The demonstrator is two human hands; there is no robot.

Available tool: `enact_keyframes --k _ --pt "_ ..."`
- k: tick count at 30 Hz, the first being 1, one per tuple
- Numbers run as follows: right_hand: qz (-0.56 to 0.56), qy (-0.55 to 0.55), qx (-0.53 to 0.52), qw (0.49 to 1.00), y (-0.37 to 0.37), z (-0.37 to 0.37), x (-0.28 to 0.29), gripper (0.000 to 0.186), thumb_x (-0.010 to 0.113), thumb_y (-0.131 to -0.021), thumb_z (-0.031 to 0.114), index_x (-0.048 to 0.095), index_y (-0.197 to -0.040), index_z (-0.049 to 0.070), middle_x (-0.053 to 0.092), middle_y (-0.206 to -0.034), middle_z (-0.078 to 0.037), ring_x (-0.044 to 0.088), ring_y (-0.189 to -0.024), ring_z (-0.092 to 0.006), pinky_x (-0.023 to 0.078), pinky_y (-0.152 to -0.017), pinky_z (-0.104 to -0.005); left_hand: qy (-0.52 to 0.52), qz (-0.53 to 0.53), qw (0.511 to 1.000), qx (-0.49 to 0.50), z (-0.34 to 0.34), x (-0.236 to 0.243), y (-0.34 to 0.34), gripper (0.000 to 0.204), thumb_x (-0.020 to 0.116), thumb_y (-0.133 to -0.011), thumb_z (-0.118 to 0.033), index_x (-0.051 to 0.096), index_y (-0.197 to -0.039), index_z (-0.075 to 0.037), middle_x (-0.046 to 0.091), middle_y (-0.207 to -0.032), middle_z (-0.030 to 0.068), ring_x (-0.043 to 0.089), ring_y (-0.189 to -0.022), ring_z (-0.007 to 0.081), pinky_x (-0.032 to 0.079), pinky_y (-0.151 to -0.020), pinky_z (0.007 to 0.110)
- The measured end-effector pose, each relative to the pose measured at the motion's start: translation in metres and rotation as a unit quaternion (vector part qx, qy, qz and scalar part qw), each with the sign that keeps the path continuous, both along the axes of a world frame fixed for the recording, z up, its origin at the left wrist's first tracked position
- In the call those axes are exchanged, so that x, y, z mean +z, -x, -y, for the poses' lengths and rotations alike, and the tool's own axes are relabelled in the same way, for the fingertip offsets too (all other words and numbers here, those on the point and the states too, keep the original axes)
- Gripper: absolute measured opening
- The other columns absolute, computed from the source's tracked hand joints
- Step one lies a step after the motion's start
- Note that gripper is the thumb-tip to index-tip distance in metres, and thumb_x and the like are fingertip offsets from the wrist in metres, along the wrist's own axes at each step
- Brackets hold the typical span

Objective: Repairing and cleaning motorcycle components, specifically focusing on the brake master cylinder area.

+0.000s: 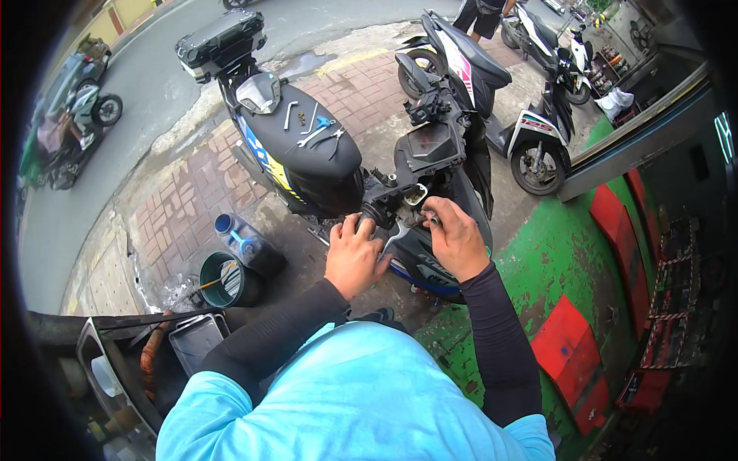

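The left hand (355, 257) curls against a black rounded part (375, 214), its grip unclear; the right hand (455, 237) pinches a small dark piece (436, 220). Wrenches (314, 134) lie on the scooter seat (327, 170).

place: roadside motorbike workshop | signs: partly bare scooter (330, 180), wrenches (316, 134) on its seat (279, 132), parked scooters (478, 61) (street (157, 96) alongside)

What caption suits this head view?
Left hand and right hand at the exposed handlebar of a blue-yellow scooter, metal tools on its black seat.
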State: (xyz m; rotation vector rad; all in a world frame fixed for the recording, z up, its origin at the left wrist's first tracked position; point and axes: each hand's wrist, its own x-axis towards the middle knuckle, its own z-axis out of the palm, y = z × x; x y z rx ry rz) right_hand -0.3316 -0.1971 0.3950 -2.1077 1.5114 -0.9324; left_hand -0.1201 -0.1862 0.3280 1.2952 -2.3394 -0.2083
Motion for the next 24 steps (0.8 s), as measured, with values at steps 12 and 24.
enact_keyframes --k 12,24 --pt "-0.176 0.068 0.123 0.974 0.003 0.012 0.044 0.02 0.062 -0.092 0.019 0.056 -0.101 0.003 0.057 -0.09 -0.012 0.058 -0.08 -0.0316 0.049 -0.069 -0.0409 0.0 -0.011 0.999 0.052 0.008 -0.018 0.01 0.023 0.072 -0.077 -0.034 0.075 -0.071 -0.012 0.062 -0.079 0.0029 0.052 -0.113 0.0352 0.041 -0.081 0.044" --pt "0.357 -0.427 -0.058 0.829 0.017 0.033 0.039 0.037 0.042 -0.102 0.028 0.06 -0.12 0.0 0.064 -0.067 -0.01 0.057 -0.051 -0.0156 0.051 -0.052 -0.0355 -0.014 -0.024 0.997 0.069 0.009 -0.023 0.011 0.027 0.071 -0.08 -0.035 0.075 -0.067 -0.012 0.066 -0.074 0.0011 0.053 -0.113 0.0352 0.04 -0.082 0.044"
